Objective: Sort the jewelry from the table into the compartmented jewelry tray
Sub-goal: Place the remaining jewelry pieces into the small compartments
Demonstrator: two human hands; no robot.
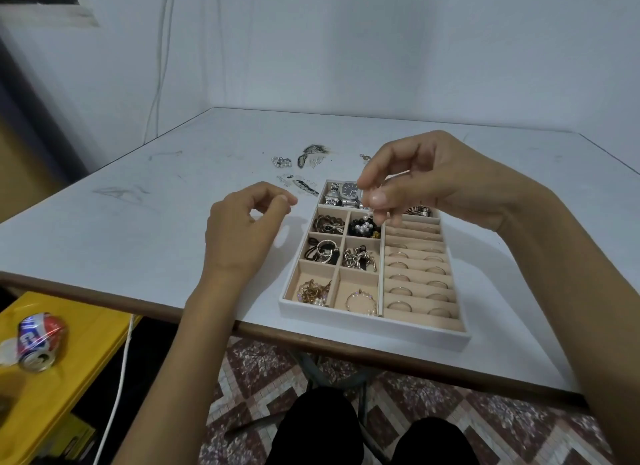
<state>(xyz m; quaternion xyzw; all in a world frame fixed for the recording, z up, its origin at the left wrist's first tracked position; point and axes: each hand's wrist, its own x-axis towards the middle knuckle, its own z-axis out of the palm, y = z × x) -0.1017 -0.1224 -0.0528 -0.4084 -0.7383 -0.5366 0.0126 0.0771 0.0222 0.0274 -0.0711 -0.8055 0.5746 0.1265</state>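
A white compartmented jewelry tray (374,323) with beige lining sits at the table's near edge. Its left compartments hold a silver watch (343,193), bead bracelets, chains and pearl pieces; its right side has ring slots with several rings (398,304). My right hand (433,180) hovers over the tray's far end and pinches a small silvery piece (364,197) between thumb and fingertips. My left hand (246,229) floats just left of the tray with curled fingers; nothing shows in it. Loose jewelry (310,159) lies on the table beyond the tray.
The white table (138,229) has a brown front edge and pen marks. A yellow surface (69,360) at lower left bears a crushed can (40,341). A white cable (121,378) hangs beside it. My dark-clad knees show below the table.
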